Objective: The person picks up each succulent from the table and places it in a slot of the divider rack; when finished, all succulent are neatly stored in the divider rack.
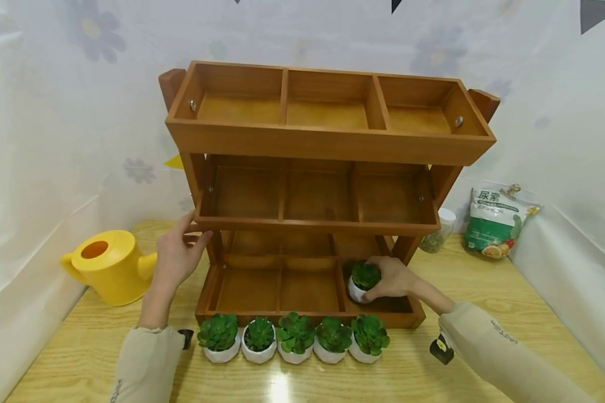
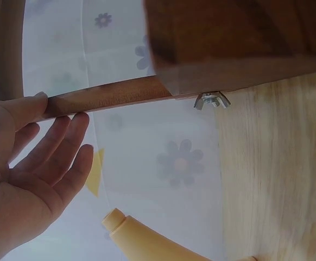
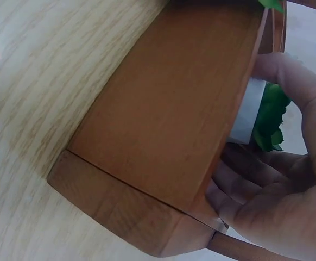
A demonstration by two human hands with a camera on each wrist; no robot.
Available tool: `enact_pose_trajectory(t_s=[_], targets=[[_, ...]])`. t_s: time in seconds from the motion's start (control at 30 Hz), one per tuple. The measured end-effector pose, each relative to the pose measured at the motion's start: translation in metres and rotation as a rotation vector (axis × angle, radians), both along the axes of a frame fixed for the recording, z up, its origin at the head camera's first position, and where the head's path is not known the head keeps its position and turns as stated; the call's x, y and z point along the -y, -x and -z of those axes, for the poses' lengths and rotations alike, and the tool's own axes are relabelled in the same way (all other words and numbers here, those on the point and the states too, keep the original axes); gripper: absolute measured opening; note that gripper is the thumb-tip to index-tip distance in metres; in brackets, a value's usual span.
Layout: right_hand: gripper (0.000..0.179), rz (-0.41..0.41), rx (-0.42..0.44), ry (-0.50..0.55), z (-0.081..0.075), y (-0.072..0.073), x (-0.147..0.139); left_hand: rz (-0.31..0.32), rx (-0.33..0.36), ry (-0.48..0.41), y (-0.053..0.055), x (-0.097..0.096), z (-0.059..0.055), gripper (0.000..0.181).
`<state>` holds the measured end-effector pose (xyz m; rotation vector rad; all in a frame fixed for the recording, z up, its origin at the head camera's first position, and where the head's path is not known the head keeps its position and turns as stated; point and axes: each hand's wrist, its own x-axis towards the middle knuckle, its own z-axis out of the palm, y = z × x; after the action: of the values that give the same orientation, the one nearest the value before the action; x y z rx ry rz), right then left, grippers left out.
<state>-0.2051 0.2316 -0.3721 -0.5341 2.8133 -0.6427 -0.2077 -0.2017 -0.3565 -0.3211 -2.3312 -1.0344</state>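
Observation:
A brown wooden three-tier plant stand with divided trays stands on the table. My left hand is at its left side, by the middle tray; in the left wrist view, the thumb and fingers pinch a wooden bar of the frame. My right hand holds a potted succulent in the right compartment of the bottom tray. Its white pot shows between thumb and fingers in the right wrist view, behind the tray's front board. Whether the pot touches the tray floor, I cannot tell.
Several succulents in white pots line up before the stand. On the left stands a yellow watering can. To the right are a lidded jar and a green-and-white bag with a clip. White patterned sheeting hangs behind.

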Motion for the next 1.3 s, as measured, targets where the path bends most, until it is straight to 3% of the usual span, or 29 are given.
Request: enact_pose_trajectory(t_s=[0.37,0.57,0.73,0.83,1.13,1.3], targets=[[0.067,-0.069,0.000,-0.005,0.001,0.000,-0.002,-0.001,0.022,0.001,-0.002,-0.001,0.000,0.048],[0.068,-0.100,0.059,0.062,-0.014,-0.002,-0.011,0.001,0.021,0.001,-0.004,-0.001,0.001,0.048],[0.070,-0.104,0.048,0.152,-0.026,-0.007,-0.022,0.002,0.027,0.004,-0.004,-0.003,0.000,0.048],[0.067,-0.082,0.021,0.186,-0.031,-0.013,-0.029,0.004,0.035,0.009,-0.003,-0.002,0.000,0.049],[0.046,0.016,0.002,0.463,-0.040,-0.044,-0.036,0.006,0.005,0.022,0.000,0.000,0.000,0.049],[0.042,0.031,-0.025,0.545,-0.039,-0.061,-0.031,0.002,-0.002,0.019,0.001,-0.001,0.001,0.048]])
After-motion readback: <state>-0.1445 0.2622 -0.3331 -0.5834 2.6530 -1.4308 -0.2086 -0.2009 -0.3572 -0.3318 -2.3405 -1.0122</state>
